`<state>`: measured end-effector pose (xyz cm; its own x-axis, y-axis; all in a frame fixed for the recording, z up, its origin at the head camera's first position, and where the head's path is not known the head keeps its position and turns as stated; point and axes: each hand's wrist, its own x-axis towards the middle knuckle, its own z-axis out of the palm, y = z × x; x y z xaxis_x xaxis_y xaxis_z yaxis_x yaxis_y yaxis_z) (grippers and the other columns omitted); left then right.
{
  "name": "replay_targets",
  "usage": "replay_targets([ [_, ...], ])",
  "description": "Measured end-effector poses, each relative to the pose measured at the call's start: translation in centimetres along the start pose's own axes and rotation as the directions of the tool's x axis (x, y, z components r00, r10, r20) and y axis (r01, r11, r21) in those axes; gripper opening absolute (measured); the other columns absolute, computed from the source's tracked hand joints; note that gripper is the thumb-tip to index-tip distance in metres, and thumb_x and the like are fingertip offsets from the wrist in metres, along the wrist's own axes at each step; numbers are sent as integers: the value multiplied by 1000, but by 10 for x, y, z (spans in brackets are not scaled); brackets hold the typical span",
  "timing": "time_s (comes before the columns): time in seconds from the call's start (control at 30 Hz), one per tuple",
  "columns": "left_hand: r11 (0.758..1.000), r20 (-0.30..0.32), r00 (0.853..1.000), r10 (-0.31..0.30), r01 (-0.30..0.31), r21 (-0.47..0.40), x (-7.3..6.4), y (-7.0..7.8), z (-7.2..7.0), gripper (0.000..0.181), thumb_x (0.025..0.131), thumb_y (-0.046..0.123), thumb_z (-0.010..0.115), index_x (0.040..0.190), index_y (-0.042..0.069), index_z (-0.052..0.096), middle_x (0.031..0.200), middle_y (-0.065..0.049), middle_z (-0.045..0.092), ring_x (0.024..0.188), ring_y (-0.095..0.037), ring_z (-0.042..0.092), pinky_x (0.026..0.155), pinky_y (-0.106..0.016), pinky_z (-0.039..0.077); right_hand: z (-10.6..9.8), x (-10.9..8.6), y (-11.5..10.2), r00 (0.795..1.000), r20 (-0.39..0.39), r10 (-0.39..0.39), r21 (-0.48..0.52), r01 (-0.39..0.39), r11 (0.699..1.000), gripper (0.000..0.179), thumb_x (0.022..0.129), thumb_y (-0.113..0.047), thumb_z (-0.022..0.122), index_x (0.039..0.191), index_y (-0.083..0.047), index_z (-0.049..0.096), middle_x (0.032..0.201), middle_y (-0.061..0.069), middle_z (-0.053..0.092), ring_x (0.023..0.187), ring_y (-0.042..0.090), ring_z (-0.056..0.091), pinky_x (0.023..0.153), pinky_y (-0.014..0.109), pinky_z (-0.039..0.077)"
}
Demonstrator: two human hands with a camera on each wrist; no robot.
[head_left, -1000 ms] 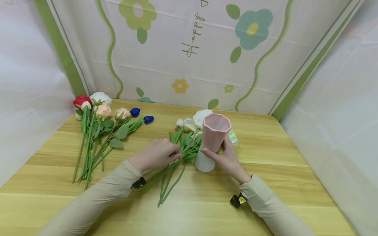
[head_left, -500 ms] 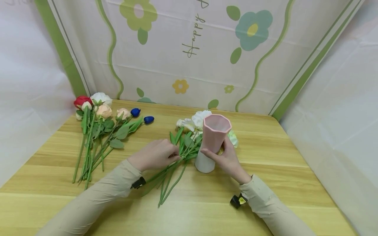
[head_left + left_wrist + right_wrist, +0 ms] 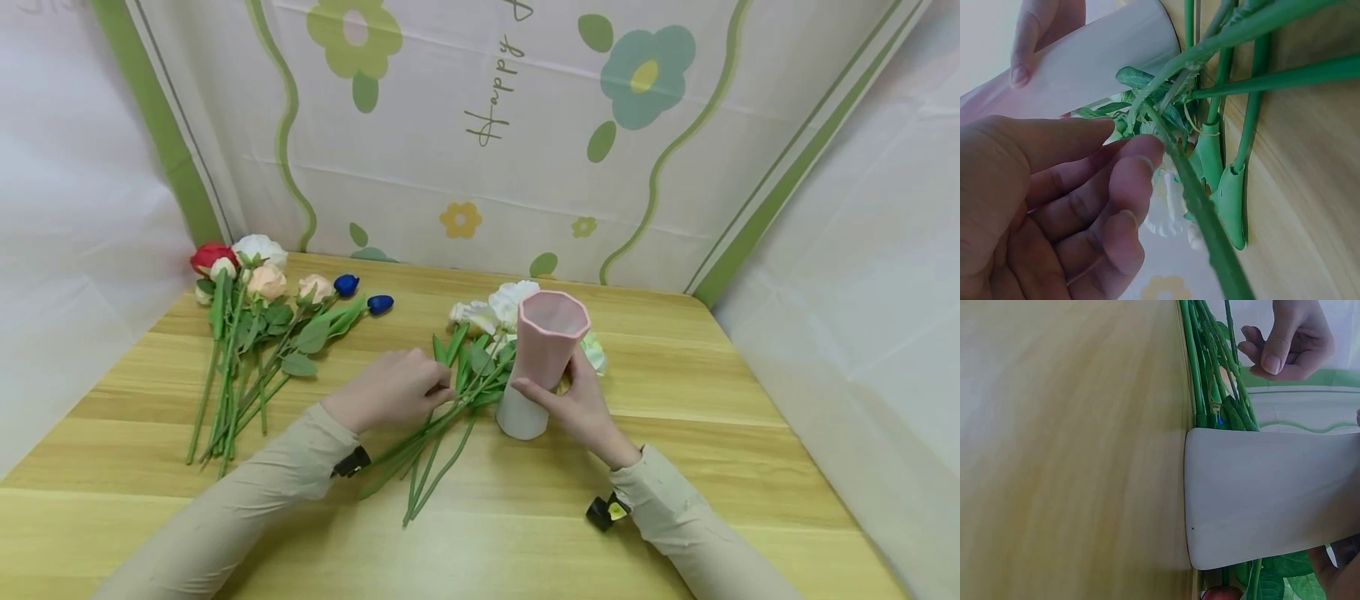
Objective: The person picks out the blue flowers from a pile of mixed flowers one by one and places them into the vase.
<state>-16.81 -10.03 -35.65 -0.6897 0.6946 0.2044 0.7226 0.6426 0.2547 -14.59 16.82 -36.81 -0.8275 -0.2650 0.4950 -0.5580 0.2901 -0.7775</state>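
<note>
My right hand (image 3: pixel 587 408) grips a pink-and-white vase (image 3: pixel 543 358) round its middle, thumb in front. The vase stands upright on the wooden table. Beside and behind it lies a bunch of artificial flowers with white blooms (image 3: pixel 513 298) and green stems pointing toward me. My left hand (image 3: pixel 393 390) hovers by these stems, its fingers loosely curled. In the left wrist view the thumb and index finger are apart with nothing between them, and a thick green stem (image 3: pixel 1207 222) passes right by the fingertips. The vase's white base (image 3: pixel 1260 494) meets the tabletop in the right wrist view.
Another flower pile lies at the back left: a red rose (image 3: pixel 213 258), a large white bloom (image 3: pixel 261 248), peach roses (image 3: pixel 267 282) and blue tulips (image 3: pixel 380 304). A patterned cloth (image 3: pixel 375 150) hangs behind the table, with white sheets at both sides.
My left hand has drawn slightly left from the stems, and a raised stem has shifted below its fingertips. The right hand and the vase have stayed put.
</note>
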Motion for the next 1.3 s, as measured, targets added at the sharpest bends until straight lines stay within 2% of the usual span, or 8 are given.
replay_targets([
  [0.17,1000,-45,999,-24,24,11,0,-2,-1,30,97,18,63,67,20,58,56,11,44,47,-3,38,46,-23,35,-1,0,0,1000,-3,-4,-4,4,1000,69,80,6,78,138,3,41,129,18,54,114,28,55,94,40,46],
  [0.33,991,-99,986,-134,136,13,-9,-9,-9,32,99,23,61,67,20,56,55,10,43,46,-6,39,44,-26,33,-1,0,-2,1000,-4,-6,-5,6,1000,71,79,6,79,139,4,41,127,18,55,112,28,56,92,42,47],
  [0.57,967,-100,965,-244,250,51,-31,-40,-25,38,98,23,60,62,19,49,51,7,39,44,-8,36,42,-27,31,-4,-3,-7,999,-43,-6,-2,6,1000,71,76,9,78,137,6,42,128,21,54,113,28,55,94,41,46],
  [0.67,945,-91,944,-318,324,51,-42,-58,-42,27,98,23,61,72,15,62,54,6,46,46,-11,42,43,-30,36,-8,-4,-7,998,-62,-4,-12,3,1000,71,76,9,79,137,6,42,129,20,54,114,28,55,95,40,45],
  [0.77,907,-83,906,-415,419,38,-59,-80,-62,23,98,23,59,79,13,66,58,3,50,49,-14,46,44,-32,39,-12,-4,-7,998,-65,0,-21,-2,1000,71,76,9,79,137,6,42,129,20,54,114,27,55,95,38,45],
  [0.93,854,-131,848,-513,520,21,-95,-121,-88,40,98,21,54,60,13,46,51,1,40,45,-15,38,45,-32,33,-15,-4,-5,998,-58,8,-19,-9,1000,70,77,8,79,137,5,43,129,19,54,114,27,55,95,35,45],
  [1.07,817,-76,813,-577,577,-23,-115,-147,-102,42,98,19,52,57,13,43,52,0,47,46,-17,43,46,-33,35,-14,-4,-3,999,-53,5,-24,-7,1000,71,77,7,79,138,5,42,130,19,54,115,28,54,95,35,45],
  [1.3,796,51,798,-600,602,-61,-124,-163,-109,34,97,20,55,68,4,62,63,-4,61,56,-23,58,52,-38,45,-12,-3,-2,999,-45,1,-2,-1,1000,72,78,8,78,139,5,40,131,20,52,116,30,54,96,43,44],
])
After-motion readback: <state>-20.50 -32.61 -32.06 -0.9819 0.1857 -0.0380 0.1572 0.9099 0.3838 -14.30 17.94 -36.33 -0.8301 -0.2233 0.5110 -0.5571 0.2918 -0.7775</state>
